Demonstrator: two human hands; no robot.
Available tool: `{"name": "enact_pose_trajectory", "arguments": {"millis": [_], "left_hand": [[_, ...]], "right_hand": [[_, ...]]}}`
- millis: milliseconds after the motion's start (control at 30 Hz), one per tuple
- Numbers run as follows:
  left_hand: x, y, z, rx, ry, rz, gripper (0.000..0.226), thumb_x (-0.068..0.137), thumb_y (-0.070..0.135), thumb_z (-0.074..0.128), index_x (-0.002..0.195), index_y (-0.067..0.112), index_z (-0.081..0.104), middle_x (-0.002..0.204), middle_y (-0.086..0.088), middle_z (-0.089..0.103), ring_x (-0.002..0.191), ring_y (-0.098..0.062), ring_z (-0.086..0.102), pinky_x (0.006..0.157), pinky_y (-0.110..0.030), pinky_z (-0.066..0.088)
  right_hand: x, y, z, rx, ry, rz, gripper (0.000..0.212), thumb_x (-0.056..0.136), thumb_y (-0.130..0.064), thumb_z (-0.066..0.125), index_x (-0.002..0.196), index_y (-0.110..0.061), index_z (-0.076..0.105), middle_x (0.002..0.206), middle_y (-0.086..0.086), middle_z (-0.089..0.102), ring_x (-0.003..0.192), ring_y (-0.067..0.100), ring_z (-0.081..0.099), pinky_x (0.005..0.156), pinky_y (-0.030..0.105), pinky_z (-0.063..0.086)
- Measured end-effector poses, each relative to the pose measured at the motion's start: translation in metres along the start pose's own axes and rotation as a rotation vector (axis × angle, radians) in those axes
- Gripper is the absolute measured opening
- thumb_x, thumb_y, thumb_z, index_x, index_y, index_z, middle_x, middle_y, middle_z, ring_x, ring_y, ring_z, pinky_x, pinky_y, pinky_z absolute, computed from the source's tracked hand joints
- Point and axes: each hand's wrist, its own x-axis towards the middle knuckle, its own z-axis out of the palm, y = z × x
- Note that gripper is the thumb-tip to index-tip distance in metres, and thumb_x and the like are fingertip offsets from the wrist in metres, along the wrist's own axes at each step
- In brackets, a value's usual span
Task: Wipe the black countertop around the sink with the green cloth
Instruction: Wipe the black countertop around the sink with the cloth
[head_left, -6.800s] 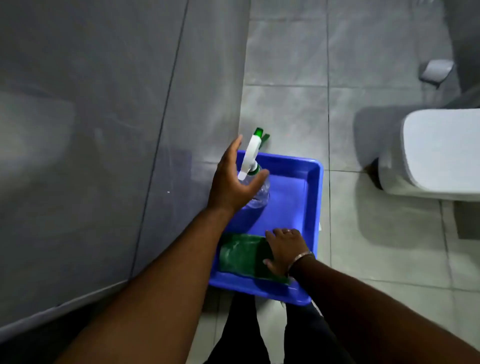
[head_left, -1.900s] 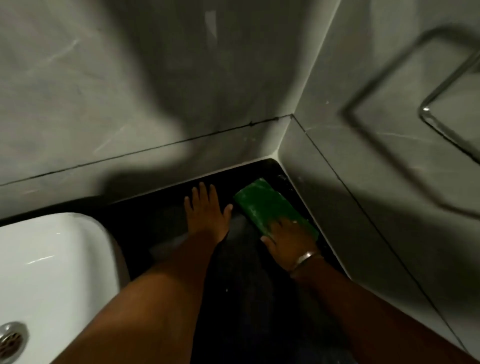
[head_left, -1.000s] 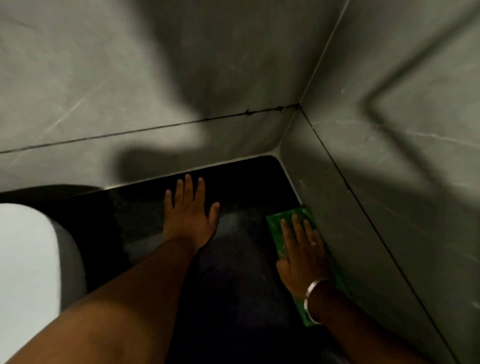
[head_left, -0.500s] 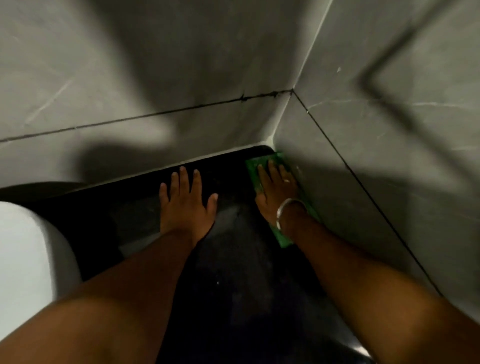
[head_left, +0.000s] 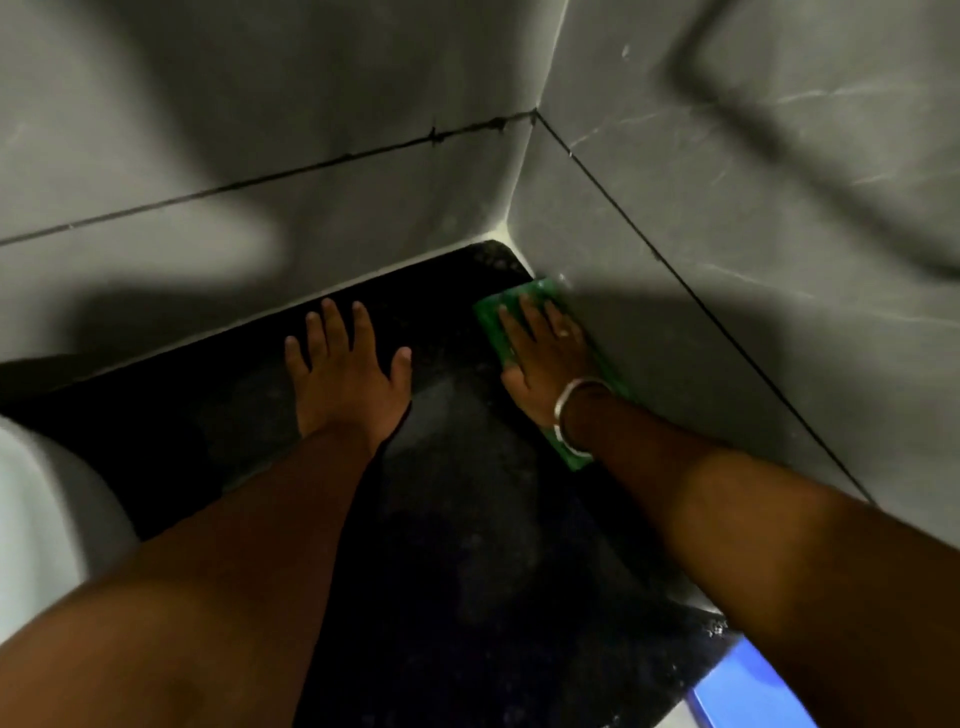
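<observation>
The black countertop (head_left: 467, 519) fills the corner between two grey tiled walls. The green cloth (head_left: 493, 325) lies flat on it along the right wall, near the back corner. My right hand (head_left: 543, 358) presses flat on top of the cloth, fingers spread, covering most of it; a silver bangle sits on that wrist. My left hand (head_left: 345, 376) rests flat on the bare countertop, palm down, fingers apart, holding nothing, a hand's width left of the cloth. The white sink (head_left: 36, 519) shows at the left edge.
Grey tiled walls (head_left: 727, 234) close the countertop at the back and on the right. A corner of a blue tray (head_left: 748, 691) shows below the countertop's front edge at the bottom right.
My right hand has slid the cloth back along the right wall, a little away from the corner. My left hand stays planted on the countertop.
</observation>
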Motion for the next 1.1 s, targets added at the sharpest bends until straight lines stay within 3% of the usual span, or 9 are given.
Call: {"name": "enact_pose_trajectory", "arguments": {"millis": [133,233,400,467,533,667,800,900,1100], "left_hand": [[0.0,-0.003,0.005,0.015,0.029,0.018,0.083,0.088,0.065,0.014,0.154,0.016,0.017,0.162,-0.02,0.014,0.15,-0.037,0.011,0.119,-0.057,0.005],[-0.004,-0.002,0.001,0.02,0.039,0.038,0.078,0.093,0.063,0.021,0.154,0.015,0.02,0.162,-0.022,0.015,0.149,-0.039,0.012,0.119,-0.059,0.007],[-0.063,0.012,-0.015,-0.054,0.044,-0.029,0.076,0.095,0.058,0.036,0.154,0.013,0.022,0.162,-0.021,0.015,0.15,-0.039,0.011,0.12,-0.059,0.002],[-0.11,0.014,-0.016,-0.068,0.042,-0.062,0.076,0.095,0.058,0.039,0.154,0.013,0.024,0.162,-0.022,0.016,0.149,-0.039,0.013,0.119,-0.059,0.004],[-0.159,0.007,-0.014,-0.047,0.047,-0.096,0.077,0.093,0.059,0.038,0.152,0.011,0.028,0.16,-0.024,0.021,0.147,-0.042,0.018,0.117,-0.06,0.009],[-0.222,-0.021,-0.006,0.065,0.004,-0.169,0.076,0.092,0.062,0.037,0.153,0.016,0.026,0.16,-0.023,0.021,0.146,-0.042,0.019,0.116,-0.062,0.017],[-0.233,-0.027,0.001,0.087,0.072,-0.152,0.072,0.092,0.061,0.036,0.152,0.022,0.027,0.159,-0.022,0.025,0.145,-0.041,0.023,0.117,-0.058,0.018],[-0.228,-0.024,0.001,0.074,0.095,-0.164,0.071,0.092,0.061,0.033,0.152,0.024,0.027,0.159,-0.023,0.025,0.146,-0.041,0.023,0.118,-0.057,0.017],[-0.229,-0.026,-0.003,0.066,0.103,-0.147,0.067,0.094,0.057,0.038,0.152,0.023,0.027,0.16,-0.022,0.023,0.147,-0.04,0.021,0.119,-0.057,0.015]], "right_hand": [[0.003,-0.006,0.0,0.0,0.043,0.0,0.073,0.085,-0.037,0.049,0.151,-0.02,0.021,0.16,0.013,0.014,0.145,0.039,0.014,0.117,0.047,0.011],[-0.072,0.006,0.009,0.125,0.069,-0.002,0.068,0.087,-0.033,0.05,0.149,-0.018,0.027,0.159,0.012,0.02,0.145,0.038,0.015,0.117,0.05,0.013],[-0.22,0.053,0.024,0.233,0.127,0.044,0.043,0.08,-0.023,0.06,0.119,-0.008,0.062,0.138,0.025,0.051,0.125,0.048,0.047,0.107,0.058,0.034],[-0.244,0.06,0.025,0.208,0.048,0.027,0.05,0.085,-0.031,0.054,0.131,-0.011,0.055,0.145,0.022,0.044,0.133,0.046,0.04,0.11,0.056,0.031],[-0.263,0.061,0.03,0.132,-0.029,-0.023,0.063,0.09,-0.044,0.039,0.147,-0.019,0.032,0.158,0.015,0.021,0.145,0.038,0.018,0.115,0.05,0.019],[-0.271,0.077,0.04,0.014,-0.104,-0.114,0.065,0.091,-0.053,0.018,0.148,-0.034,-0.006,0.159,0.003,-0.012,0.148,0.03,-0.004,0.118,0.043,0.003],[-0.259,0.073,0.039,-0.014,-0.059,-0.063,0.067,0.088,-0.054,0.012,0.151,-0.031,0.009,0.162,0.011,0.006,0.148,0.033,0.006,0.118,0.044,0.007],[-0.269,0.043,0.046,0.044,-0.004,0.015,0.07,0.089,-0.055,0.014,0.152,-0.027,0.009,0.161,0.015,0.006,0.147,0.036,0.004,0.118,0.047,0.003],[-0.304,-0.058,0.059,0.122,0.016,-0.309,0.067,0.087,-0.048,0.04,0.149,-0.026,0.026,0.157,0.015,0.026,0.144,0.035,0.022,0.116,0.05,0.021]]}}
